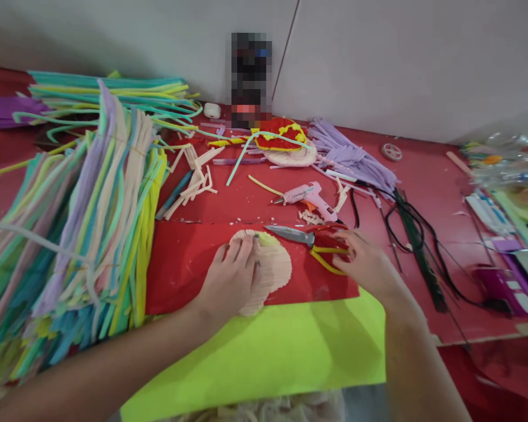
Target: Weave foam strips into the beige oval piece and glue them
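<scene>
A cream, ribbed, rounded piece (275,266) lies on a red sheet (180,264), with a pale yellow patch at its upper edge. My left hand (231,272) rests flat on its left part, fingers stretched out and partly covering it. To the right, my right hand (363,258) has its fingers closed around the handles of the scissors (294,235), one red and one yellow. The blades point left, just above the cream piece. Beyond them lies a pink glue gun (310,198), its nozzle to the left.
Bundles of coloured pipe cleaners (92,223) crowd the left side. Cream offcuts (196,181), a red and yellow piece (279,136) and purple pipe cleaners (352,152) lie farther back. A black cable (444,258) loops at right. A bright green sheet (268,357) covers the near edge.
</scene>
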A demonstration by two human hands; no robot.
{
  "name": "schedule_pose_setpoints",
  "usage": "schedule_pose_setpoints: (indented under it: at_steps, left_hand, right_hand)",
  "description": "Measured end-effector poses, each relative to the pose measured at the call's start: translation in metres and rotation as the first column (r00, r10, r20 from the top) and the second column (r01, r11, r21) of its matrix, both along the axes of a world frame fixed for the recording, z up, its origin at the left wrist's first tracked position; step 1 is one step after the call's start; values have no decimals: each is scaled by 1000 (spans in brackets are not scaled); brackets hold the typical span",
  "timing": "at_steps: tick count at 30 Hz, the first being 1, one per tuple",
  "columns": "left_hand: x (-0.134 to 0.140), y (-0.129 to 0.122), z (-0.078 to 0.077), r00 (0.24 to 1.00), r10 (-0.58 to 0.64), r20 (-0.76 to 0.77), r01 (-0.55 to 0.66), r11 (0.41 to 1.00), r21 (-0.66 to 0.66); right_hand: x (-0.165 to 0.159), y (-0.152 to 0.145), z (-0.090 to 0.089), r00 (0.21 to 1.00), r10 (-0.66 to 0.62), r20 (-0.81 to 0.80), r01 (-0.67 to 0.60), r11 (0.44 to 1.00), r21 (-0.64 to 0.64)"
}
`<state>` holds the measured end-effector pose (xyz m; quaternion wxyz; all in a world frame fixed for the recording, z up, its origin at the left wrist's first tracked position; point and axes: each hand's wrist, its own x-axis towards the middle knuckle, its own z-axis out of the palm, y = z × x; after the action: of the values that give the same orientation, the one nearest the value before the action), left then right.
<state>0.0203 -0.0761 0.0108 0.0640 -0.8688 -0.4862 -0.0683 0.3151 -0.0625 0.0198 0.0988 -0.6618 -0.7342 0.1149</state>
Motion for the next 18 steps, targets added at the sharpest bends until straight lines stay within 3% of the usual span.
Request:
schedule_pose_setpoints:
  at_steps: [4, 11, 18]
  left_hand:
    - [-1, 0, 1, 1000, -7, -3, 7, 1000, -21]
    - [-2, -1, -4, 1000, 5, 0, -5, 999, -47]
    - [-2, 0, -3, 1000, 3, 26, -2, 998, -58]
  right_hand:
    - [15, -5, 0, 992, -76, -100, 75, 997, -11]
    - [48, -19, -3, 974, -176, -142, 168, 984, -66]
    - [80, -14, -15, 954, -240, -181, 233, 971, -58]
